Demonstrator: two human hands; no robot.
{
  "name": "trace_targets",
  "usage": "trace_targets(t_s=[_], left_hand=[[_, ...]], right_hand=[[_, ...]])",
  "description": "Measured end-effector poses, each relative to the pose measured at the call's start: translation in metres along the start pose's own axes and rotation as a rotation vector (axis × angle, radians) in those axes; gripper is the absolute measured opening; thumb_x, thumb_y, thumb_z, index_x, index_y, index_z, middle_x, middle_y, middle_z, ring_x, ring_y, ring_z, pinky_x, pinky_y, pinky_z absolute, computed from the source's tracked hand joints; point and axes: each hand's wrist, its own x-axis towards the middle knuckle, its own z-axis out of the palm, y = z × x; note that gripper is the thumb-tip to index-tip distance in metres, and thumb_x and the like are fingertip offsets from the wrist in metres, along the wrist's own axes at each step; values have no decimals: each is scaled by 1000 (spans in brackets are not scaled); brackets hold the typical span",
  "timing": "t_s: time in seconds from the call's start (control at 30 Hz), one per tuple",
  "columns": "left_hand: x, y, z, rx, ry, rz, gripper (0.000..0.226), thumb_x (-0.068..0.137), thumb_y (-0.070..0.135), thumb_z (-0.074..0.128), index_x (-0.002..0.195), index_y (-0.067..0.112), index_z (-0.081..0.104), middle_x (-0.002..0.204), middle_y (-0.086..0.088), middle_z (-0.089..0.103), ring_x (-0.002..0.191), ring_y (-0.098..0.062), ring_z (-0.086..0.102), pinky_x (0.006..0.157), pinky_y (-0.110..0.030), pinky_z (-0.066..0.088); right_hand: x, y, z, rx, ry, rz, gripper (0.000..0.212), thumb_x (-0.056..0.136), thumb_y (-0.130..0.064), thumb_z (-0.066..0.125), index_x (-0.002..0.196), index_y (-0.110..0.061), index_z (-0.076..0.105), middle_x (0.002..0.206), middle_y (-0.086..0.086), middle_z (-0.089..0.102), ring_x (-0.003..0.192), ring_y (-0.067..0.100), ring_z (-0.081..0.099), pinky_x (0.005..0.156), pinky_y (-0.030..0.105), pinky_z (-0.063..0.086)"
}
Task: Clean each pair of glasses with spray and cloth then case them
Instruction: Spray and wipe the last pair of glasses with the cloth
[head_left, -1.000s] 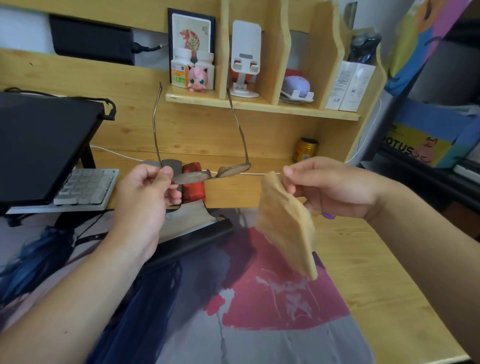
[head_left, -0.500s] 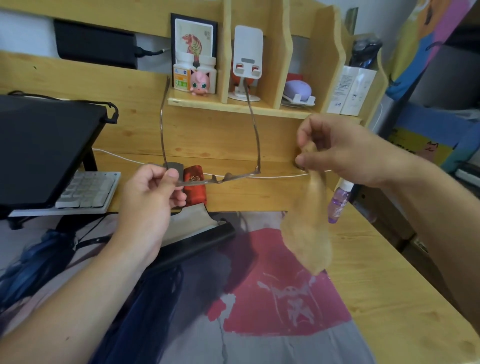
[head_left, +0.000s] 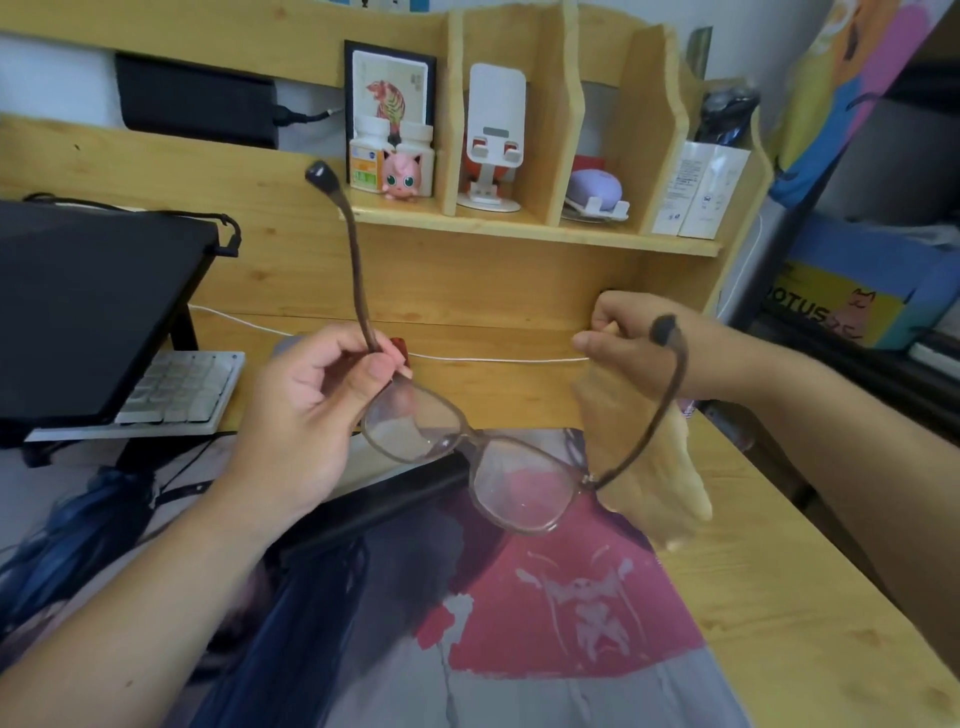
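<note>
Left hand (head_left: 306, 410) up over the tabletop (head_left: 810, 613), fingers (head_left: 374, 371) curled and pinching the glasses (head_left: 467, 452) right at the hinge end of one temple arm. Held aloft at centre frame, lenses tilted toward the camera, both arms unfolded: one pointing up to 12 o'clock from the pinch, the other sweeping off to 2 o'clock and crossing in front of the right wrist. Brown translucent frame, clear lenses (a smear or reflection on the nearer-left lens, hard to say which). Right hand (head_left: 634, 343) at 3 o'clock of the left, fingers closed round the top of the tan cloth (head_left: 649, 467). Cloth dangled limp below that fist, hanging just behind the right lens and its arm; touching the frame or not, could not tell. Printed desk mat (head_left: 545, 623) spread beneath, red and grey, at 6 o'clock of the glasses. Off at 9 o'clock, a dark laptop (head_left: 88, 306) on a stand above a pale keyboard (head_left: 176, 389). Up at 12 o'clock, a wooden shelf (head_left: 519, 228) carrying a pink figurine (head_left: 401, 174), a white phone stand (head_left: 493, 140) and a lilac case (head_left: 595, 189). White cable (head_left: 493, 359) ran along the back ledge between the two hands.
</note>
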Motion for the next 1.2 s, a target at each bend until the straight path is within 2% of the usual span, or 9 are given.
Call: trace_targets(t_s=[0.13,0.37,0.53,0.63,0.77,0.87,1.0,1.1,1.2], left_hand=[[-4,3,5,-52,-50,16,9,93,10,59,92,13,67,85,5,70,76,-10,67,77,-20,55],[-6,0,3,32,-91,-11,10,94,26,63,90,30,72,90,0,69,78,-20,69,80,-33,58],[-8,-3,5,90,-116,-20,14,97,20,62,91,30,71,87,3,69,77,-20,68,81,-33,56],[-8,-3,6,97,-128,-17,14,98,18,63,91,27,71,88,2,68,77,-21,68,83,-37,57],[-8,1,7,162,-85,15,11,96,17,59,93,22,69,90,3,69,85,-7,67,82,-16,49],[-8,5,7,132,-24,6,11,96,15,59,95,12,69,91,-3,68,86,-9,69,82,-16,51],[-9,7,6,109,8,19,8,96,12,59,96,12,68,88,-5,68,80,-9,70,79,-18,54],[-8,7,8,112,-1,30,9,96,13,60,96,16,68,94,-6,68,78,-11,69,79,-19,55],[-7,7,7,136,-14,40,9,96,12,60,95,15,68,93,-6,67,80,-12,69,79,-21,55]], right_hand=[[-2,-17,15,85,-30,-44,28,95,-43,63,85,-18,55,71,-6,54,57,2,44,49,14,37],[-1,-37,22,87,32,-58,38,103,-49,42,87,-16,51,79,-3,57,69,13,50,60,30,40],[-7,-58,1,1092,101,80,34,105,-41,46,101,-10,60,79,5,65,73,18,64,69,33,55],[-11,-69,-12,1418,138,135,37,105,-38,46,102,-7,65,88,9,77,85,21,76,71,33,61],[-15,-74,-25,1742,133,155,40,104,-40,48,122,-7,60,110,18,75,103,28,73,92,46,58],[-15,-67,-11,1533,123,252,36,103,-39,50,107,-5,64,97,15,78,89,25,76,80,43,62],[-21,-44,24,1108,-183,383,41,99,-48,56,108,-10,65,92,14,72,86,28,71,79,45,59],[-20,-36,34,757,-220,335,44,96,-57,53,104,-15,62,96,7,67,92,26,65,85,47,54],[-22,-45,25,283,-142,157,45,92,-67,49,120,-34,57,115,-14,61,108,7,59,81,28,49]])
